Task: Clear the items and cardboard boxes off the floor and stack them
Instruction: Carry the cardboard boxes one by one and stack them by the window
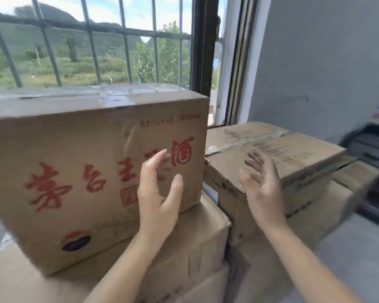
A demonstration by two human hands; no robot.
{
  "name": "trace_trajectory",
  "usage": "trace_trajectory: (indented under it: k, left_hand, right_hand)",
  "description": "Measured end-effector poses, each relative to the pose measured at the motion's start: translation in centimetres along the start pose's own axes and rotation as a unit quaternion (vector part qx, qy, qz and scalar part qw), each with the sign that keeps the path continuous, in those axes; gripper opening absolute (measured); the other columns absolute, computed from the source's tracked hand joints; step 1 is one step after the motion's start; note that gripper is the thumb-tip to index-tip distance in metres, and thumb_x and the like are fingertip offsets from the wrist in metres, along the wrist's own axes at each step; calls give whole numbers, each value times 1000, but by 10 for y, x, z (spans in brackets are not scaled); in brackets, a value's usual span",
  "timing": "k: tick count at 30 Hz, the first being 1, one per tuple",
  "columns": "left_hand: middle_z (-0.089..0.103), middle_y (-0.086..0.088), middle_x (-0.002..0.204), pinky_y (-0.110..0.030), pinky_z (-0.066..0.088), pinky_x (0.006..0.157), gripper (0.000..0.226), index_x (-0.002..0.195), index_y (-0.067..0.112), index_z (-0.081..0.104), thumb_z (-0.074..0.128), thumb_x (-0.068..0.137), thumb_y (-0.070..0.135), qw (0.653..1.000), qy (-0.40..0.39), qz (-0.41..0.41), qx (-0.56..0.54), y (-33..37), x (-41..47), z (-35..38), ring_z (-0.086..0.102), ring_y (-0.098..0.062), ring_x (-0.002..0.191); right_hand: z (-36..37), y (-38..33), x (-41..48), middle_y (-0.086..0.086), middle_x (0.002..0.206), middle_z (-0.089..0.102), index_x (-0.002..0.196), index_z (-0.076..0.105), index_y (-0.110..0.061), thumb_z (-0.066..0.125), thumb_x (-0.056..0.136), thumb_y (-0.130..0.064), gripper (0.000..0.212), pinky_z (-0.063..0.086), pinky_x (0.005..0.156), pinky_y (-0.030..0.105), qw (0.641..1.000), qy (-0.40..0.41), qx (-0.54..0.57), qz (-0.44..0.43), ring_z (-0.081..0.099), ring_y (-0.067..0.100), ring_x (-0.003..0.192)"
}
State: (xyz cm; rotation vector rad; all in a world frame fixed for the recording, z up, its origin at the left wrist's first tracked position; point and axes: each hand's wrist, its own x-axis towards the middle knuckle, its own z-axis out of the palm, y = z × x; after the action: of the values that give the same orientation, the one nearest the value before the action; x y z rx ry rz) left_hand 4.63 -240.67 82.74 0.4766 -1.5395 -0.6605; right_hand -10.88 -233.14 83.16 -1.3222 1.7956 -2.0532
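Boxes are piled by the barred window point(92, 47): the red-lettered box point(74, 167) sits skewed on a bigger box point(197, 248), with a flatter box point(278, 147) topping a second pile just to its right. Both hands are spread and hold nothing. Our left hand point(158, 200) is before the lettered face and our right hand point(263, 189) is near the flatter box's corner; blur hides any contact. We judge the stacking is under way. Next we would square the skewed box with flat palms.
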Motion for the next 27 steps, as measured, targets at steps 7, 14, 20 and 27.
trace_trajectory:
  k: [7,14,20,27]
  left_hand:
    - [57,11,98,-5,41,74,28,103,38,49,51,80,23,953,-218,-164,-131,6,-74,135,53,9,78]
    - [56,11,100,-12,41,71,29,119,17,53,52,92,8,883,-391,-226,-130,44,-186,263,54,2,84]
    - [58,-3,110,-29,42,83,32,124,10,52,51,92,9,807,-509,-285,-89,74,-302,343,53,-14,93]
    - [53,-5,104,-23,33,77,36,129,2,48,47,94,9,617,-735,-281,-14,113,-442,383,49,-19,93]
  right_hand:
    - [-137,36,-49,-13,116,51,107,47,-39,57,83,-25,30,37,86,11,978,104,-162,82,48,-3,108]
    - [-300,87,-157,13,127,53,121,58,-6,58,85,-33,44,35,99,32,825,195,-466,255,46,32,122]
    - [-400,118,-265,20,99,66,98,68,0,52,74,-45,54,50,78,47,728,292,-488,382,61,42,97]
    - [-447,140,-378,3,134,48,127,53,-15,54,90,-40,45,35,100,32,629,362,-380,573,38,22,129]
